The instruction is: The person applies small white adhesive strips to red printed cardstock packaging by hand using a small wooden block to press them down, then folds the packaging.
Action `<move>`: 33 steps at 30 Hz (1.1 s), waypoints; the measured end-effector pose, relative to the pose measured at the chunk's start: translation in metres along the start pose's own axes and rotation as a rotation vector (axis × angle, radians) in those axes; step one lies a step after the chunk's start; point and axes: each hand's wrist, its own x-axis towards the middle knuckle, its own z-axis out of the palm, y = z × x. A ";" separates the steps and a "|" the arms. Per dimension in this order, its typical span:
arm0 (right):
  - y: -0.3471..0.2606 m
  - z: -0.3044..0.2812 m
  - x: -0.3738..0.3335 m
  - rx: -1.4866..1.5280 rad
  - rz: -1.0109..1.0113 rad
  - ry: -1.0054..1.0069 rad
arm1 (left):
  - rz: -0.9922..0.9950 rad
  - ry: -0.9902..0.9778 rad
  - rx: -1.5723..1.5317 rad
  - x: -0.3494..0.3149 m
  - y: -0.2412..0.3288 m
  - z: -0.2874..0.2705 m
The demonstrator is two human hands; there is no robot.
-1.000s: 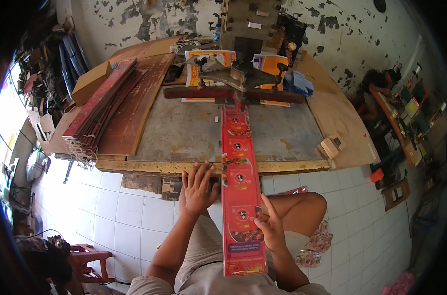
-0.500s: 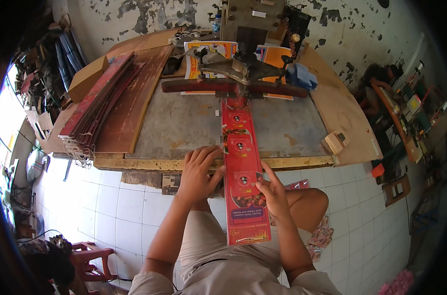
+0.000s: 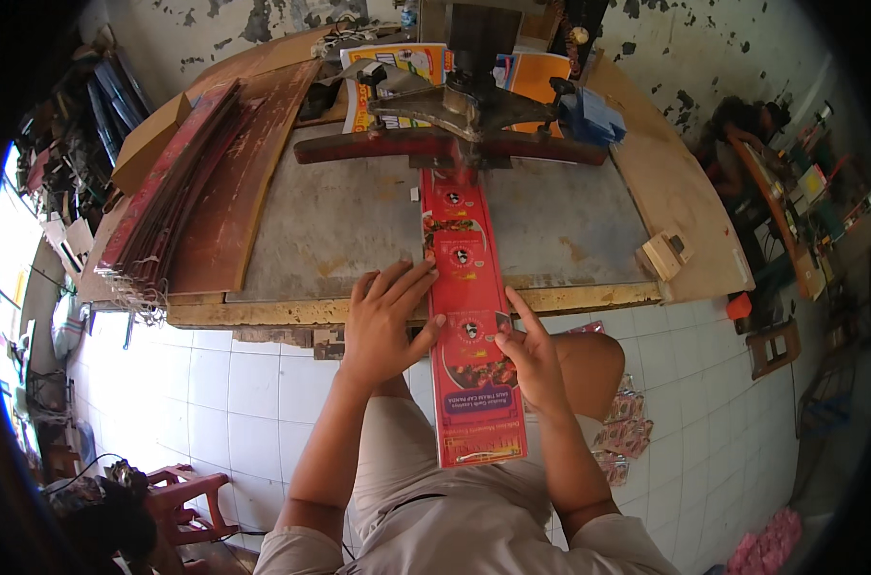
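A long red printed packaging strip (image 3: 469, 383), glossy like plastic film, runs from under a metal press head (image 3: 459, 110) toward my lap. Its far end disappears below the press bar, and its near end overhangs the table edge. My left hand (image 3: 387, 321) lies with fingers spread, fingertips and thumb touching the strip's left edge. On the other side my right hand (image 3: 531, 355) holds the right edge, thumb on top and index finger stretched along the side. Its remaining fingers are partly hidden beneath.
The worktable (image 3: 320, 230) has a worn grey top. A stack of long dark red strips (image 3: 172, 182) and a cardboard box (image 3: 152, 142) stand at left. A small wooden block (image 3: 663, 254) sits at right. Printed packets (image 3: 627, 426) lie on the floor. Another person (image 3: 742, 125) is at far right.
The view has shifted slightly, so the table and press appear higher and a little left. Both hands keep nearly the same places on the strip.
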 end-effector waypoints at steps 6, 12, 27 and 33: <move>0.006 -0.005 0.003 -0.023 -0.026 0.004 | -0.010 -0.009 0.035 0.002 0.002 0.002; -0.006 -0.002 0.004 -0.106 -0.048 0.013 | 0.002 -0.009 0.068 0.004 0.002 0.004; -0.002 -0.005 0.007 -0.094 -0.057 -0.007 | -0.019 -0.029 0.087 0.004 0.002 0.007; 0.001 -0.004 0.007 -0.052 -0.060 -0.008 | -0.026 -0.035 0.085 0.004 0.002 0.008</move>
